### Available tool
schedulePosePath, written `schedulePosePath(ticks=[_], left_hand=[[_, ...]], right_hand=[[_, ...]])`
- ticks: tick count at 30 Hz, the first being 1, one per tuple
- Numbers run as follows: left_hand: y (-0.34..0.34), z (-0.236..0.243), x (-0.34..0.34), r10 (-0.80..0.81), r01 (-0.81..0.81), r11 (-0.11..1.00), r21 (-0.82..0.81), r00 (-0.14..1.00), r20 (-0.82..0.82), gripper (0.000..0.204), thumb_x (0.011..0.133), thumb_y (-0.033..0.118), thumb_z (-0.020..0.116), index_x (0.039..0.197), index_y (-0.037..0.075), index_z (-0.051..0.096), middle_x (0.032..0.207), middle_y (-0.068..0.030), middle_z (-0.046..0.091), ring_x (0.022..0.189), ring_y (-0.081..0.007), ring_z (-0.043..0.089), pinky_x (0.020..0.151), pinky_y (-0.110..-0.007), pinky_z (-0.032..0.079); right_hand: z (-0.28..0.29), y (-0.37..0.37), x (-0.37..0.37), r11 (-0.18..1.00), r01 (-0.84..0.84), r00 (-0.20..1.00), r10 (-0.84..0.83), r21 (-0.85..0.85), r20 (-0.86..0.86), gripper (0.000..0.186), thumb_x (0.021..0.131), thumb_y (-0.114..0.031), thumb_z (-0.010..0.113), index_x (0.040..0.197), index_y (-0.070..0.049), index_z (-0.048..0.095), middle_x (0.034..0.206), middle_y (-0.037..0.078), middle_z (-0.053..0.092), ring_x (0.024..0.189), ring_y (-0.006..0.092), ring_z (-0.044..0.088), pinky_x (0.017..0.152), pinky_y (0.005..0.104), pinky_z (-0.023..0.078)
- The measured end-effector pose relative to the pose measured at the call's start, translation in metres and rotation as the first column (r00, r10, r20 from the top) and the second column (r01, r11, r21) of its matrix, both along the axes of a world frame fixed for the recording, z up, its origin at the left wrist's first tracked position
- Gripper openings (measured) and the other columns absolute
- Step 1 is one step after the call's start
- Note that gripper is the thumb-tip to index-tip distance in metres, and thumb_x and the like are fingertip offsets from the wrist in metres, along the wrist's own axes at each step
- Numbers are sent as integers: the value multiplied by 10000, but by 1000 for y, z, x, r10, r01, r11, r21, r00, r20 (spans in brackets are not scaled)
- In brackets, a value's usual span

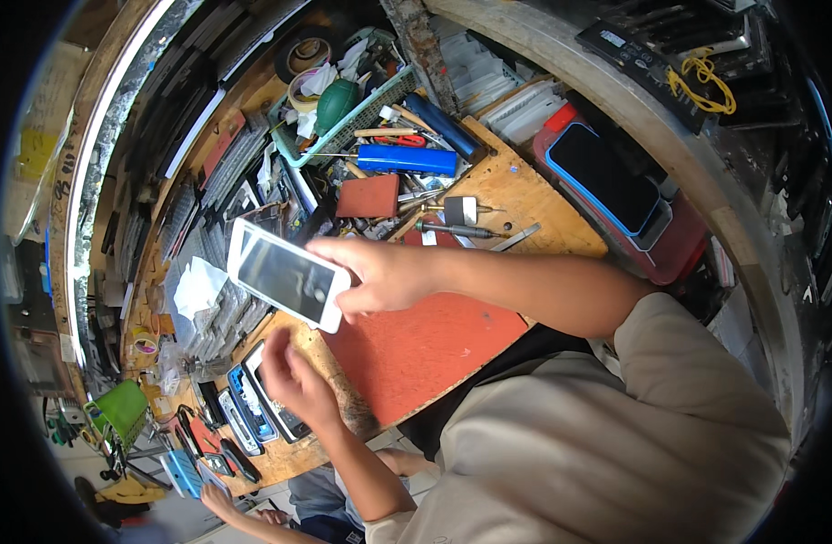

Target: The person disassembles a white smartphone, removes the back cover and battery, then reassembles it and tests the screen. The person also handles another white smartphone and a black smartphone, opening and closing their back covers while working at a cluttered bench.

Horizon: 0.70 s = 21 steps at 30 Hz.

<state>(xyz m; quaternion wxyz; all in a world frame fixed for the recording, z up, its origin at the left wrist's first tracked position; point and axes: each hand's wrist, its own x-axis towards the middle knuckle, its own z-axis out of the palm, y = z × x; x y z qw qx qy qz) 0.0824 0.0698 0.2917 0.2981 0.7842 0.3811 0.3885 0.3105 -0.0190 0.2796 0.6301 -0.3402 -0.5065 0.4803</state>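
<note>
Left of the frame's centre, the phone (287, 277) is slanting from upper left to lower right along its long axis; the right hand (389, 274), nearer, is gripping its lower-right end, while the left hand (300, 381) is hovering empty below, fingers loosely parted.

Brightly lit; left hand (293, 385) slightly blurred, glare on the phone (284, 275) in the right hand (384, 270), a bright white strip (96, 131) beyond both, bowed by edge distortion

White-framed phone (287, 277), plain brick-red mat (425, 354)
</note>
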Motion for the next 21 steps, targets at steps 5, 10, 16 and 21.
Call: schedulePosePath(ticks=[5, 10, 16, 21], left_hand=[[-19, 15, -28, -262, 507, 791, 342, 787, -559, 1019, 730, 168, 839, 1619, 28, 362, 1516, -274, 499, 1447, -466, 468, 1224, -546, 342], [-21, 6, -9, -372, 461, 884, 77, 795, -480, 1055, 633, 92, 743, 1627, 31, 393, 1387, -261, 596, 1260, -449, 600, 1103, -481, 474], [-4, 25, 31, -606, 640, 752, -156, 579, -546, 949, 616, 124, 745, 1541, 140, 529, 1069, -209, 603, 960, -419, 630, 892, -462, 542], [-26, -5, 55, -549, 716, 698, 18, 551, -629, 828, 688, 380, 875, 1409, 92, 591, 1107, -204, 657, 1027, -415, 677, 895, -497, 559]], right_hand=[[-8, 0, -16, 935, -273, 935, 313, -227, 165, 408, 886, -26, 605, 1285, 55, 637, 851, 67, 696, 667, 128, 640, 606, 298, 520], [-12, 2, -7, 981, -14, 1000, 13, -194, -6, 241, 1057, -201, 627, 1026, 19, 721, 745, 104, 713, 662, 179, 701, 580, 359, 540], [-27, 18, 16, 723, 597, -199, -286, 347, 937, 155, 870, -112, 693, 979, -30, 767, 1045, 132, 737, 938, 302, 744, 775, 471, 608], [-31, 40, 3, 703, 607, -356, -175, 370, 918, 229, 878, -123, 678, 1087, -42, 725, 1012, 153, 733, 917, 320, 754, 761, 460, 581]])
